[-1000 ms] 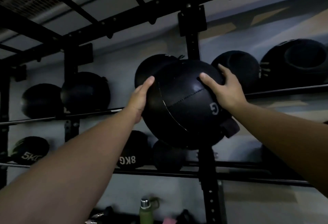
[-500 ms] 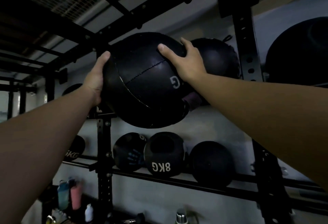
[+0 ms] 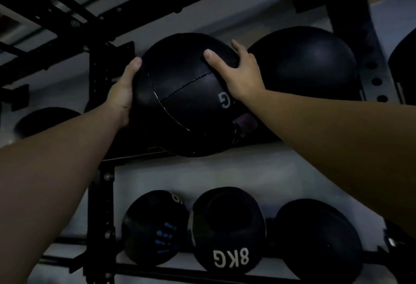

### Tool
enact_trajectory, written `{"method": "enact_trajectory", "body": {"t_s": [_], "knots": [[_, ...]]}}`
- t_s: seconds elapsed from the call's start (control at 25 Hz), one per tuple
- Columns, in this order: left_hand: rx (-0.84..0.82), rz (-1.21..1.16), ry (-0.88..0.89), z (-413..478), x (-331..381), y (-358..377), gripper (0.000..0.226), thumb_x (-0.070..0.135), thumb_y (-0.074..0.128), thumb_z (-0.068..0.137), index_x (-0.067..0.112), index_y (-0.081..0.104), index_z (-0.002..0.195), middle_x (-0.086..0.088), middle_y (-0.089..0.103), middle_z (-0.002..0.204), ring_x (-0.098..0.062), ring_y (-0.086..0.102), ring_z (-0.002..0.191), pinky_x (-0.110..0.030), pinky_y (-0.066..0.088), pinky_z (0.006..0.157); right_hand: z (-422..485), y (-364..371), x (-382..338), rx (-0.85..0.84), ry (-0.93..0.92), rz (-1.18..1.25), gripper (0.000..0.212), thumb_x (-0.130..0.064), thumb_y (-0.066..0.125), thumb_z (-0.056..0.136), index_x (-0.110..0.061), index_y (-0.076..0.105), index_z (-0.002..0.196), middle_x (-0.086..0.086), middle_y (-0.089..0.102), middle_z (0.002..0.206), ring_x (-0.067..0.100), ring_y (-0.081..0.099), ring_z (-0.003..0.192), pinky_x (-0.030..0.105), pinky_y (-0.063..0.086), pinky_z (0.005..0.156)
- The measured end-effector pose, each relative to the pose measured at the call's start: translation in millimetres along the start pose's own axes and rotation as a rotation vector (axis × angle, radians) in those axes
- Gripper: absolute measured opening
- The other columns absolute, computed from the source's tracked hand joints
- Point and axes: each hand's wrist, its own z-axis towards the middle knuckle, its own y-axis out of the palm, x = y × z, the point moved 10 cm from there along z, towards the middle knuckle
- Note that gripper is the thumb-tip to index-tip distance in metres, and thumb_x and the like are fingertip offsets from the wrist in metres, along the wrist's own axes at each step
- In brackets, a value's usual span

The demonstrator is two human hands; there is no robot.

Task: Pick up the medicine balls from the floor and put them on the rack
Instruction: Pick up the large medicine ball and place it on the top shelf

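Rack (image 3: 101, 94) fills more of the view than half a second ago, its upright now left of the ball (image 3: 186, 97). Ball sits at the upper shelf, lower than before, "G" upside down. Below it, another ball (image 3: 228, 232) reads "8KG". Left hand (image 3: 122, 94) and right hand (image 3: 238, 74) clasp the ball, fingers spread.

medicine ball (image 3: 186, 94) carried leftward from the front upright to the upper rail, beside a racked ball (image 3: 304, 63)

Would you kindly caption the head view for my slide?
Both hands, left and right, press a black medicine ball onto the upper rack.
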Motion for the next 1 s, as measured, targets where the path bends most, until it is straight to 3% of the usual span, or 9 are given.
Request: {"method": "enact_trajectory", "body": {"t_s": [0.12, 0.24, 0.36, 0.48, 0.64, 0.76, 0.84, 0.92, 1.0], "knots": [[-0.031, -0.017, -0.004, 38, -38, -19, 0.043, 0.066, 0.078, 0.084, 0.026, 0.089, 0.094, 0.002, 0.087, 0.104, -0.017, 0.083, 0.096, -0.035, 0.064, 0.091, 12, 41, 16, 0.042, -0.055, -0.090, 0.111, -0.097, 0.058, 0.065, -0.042, 0.041, 0.160, 0.004, 0.040, 0.163, 0.031, 0.041, 0.150, 0.057, 0.036, 0.122], [0.024, 0.007, 0.021, 60, -45, -33, 0.045, 0.066, 0.078, 0.086, 0.023, 0.080, 0.102, 0.004, 0.087, 0.098, -0.017, 0.082, 0.099, -0.031, 0.066, 0.087, 41, 57, -1, 0.127, -0.175, -0.181, 0.102, -0.095, 0.054, 0.069, -0.038, 0.053, 0.153, 0.008, 0.054, 0.153, 0.029, 0.050, 0.143, 0.051, 0.039, 0.120], [0.067, 0.173, 0.206, 59, -33, -38, 0.089, 0.084, 0.075, 0.071, 0.022, 0.074, 0.135, -0.001, 0.076, 0.136, -0.018, 0.070, 0.129, -0.038, 0.053, 0.115, 71, 54, 9, 0.206, -0.154, -0.310, 0.105, -0.102, 0.044, 0.066, -0.035, 0.064, 0.144, 0.010, 0.064, 0.144, 0.033, 0.055, 0.137, 0.049, 0.041, 0.117], [0.051, 0.547, 0.505, 24, -30, -24, 0.131, 0.090, 0.071, 0.056, 0.026, 0.040, 0.166, -0.006, 0.038, 0.171, -0.022, 0.037, 0.157, -0.032, 0.029, 0.125, 81, 48, 32, 0.229, -0.096, -0.439, 0.113, -0.109, 0.029, 0.065, -0.028, 0.075, 0.128, 0.012, 0.074, 0.129, 0.035, 0.063, 0.127, 0.044, 0.048, 0.108], [0.007, 0.564, 0.469, 42, -30, -21, 0.129, 0.088, 0.076, 0.062, 0.031, 0.033, 0.169, -0.001, 0.031, 0.175, -0.021, 0.031, 0.161, -0.037, 0.028, 0.128, 75, 55, 15, 0.206, -0.084, -0.464, 0.067, -0.075, 0.047, 0.095, -0.020, 0.075, 0.123, 0.009, 0.075, 0.128, 0.033, 0.066, 0.125, 0.034, 0.048, 0.096], [0.032, 0.552, 0.399, 68, -34, -10, 0.094, 0.071, 0.069, 0.090, 0.028, 0.038, 0.168, -0.005, 0.033, 0.175, -0.024, 0.033, 0.161, -0.035, 0.026, 0.130, 37, 100, -11, 0.097, -0.283, -0.482, 0.077, -0.080, 0.046, 0.088, -0.033, 0.061, 0.147, 0.005, 0.060, 0.152, 0.029, 0.053, 0.142, 0.041, 0.041, 0.117], [0.055, 0.659, 0.381, 68, -45, 9, 0.080, 0.069, 0.050, 0.102, 0.033, 0.029, 0.171, -0.004, 0.021, 0.181, -0.029, 0.020, 0.166, -0.051, 0.020, 0.133, 14, 137, 3, -0.020, -0.297, -0.672, 0.076, -0.078, 0.043, 0.094, -0.046, 0.034, 0.163, 0.003, 0.026, 0.176, 0.032, 0.022, 0.161, 0.054, 0.020, 0.127], [0.064, 0.772, 0.399, 63, -57, 20, 0.075, 0.067, 0.038, 0.107, 0.037, 0.017, 0.172, -0.002, 0.009, 0.183, -0.032, 0.007, 0.168, -0.062, 0.013, 0.132, 7, 144, 18, -0.026, -0.277, -0.752, 0.074, -0.073, 0.040, 0.102, -0.050, 0.014, 0.167, -0.001, 0.004, 0.181, 0.032, 0.001, 0.165, 0.059, 0.006, 0.128], [0.037, 0.829, 0.455, 61, -65, 22, 0.076, 0.067, 0.037, 0.107, 0.038, 0.013, 0.173, -0.003, 0.003, 0.184, -0.033, 0.003, 0.168, -0.063, 0.011, 0.131, 15, 138, 28, 0.002, -0.264, -0.748, 0.073, -0.073, 0.037, 0.103, -0.051, 0.010, 0.167, -0.001, 0.003, 0.181, 0.031, 0.001, 0.165, 0.060, 0.007, 0.128]]}}
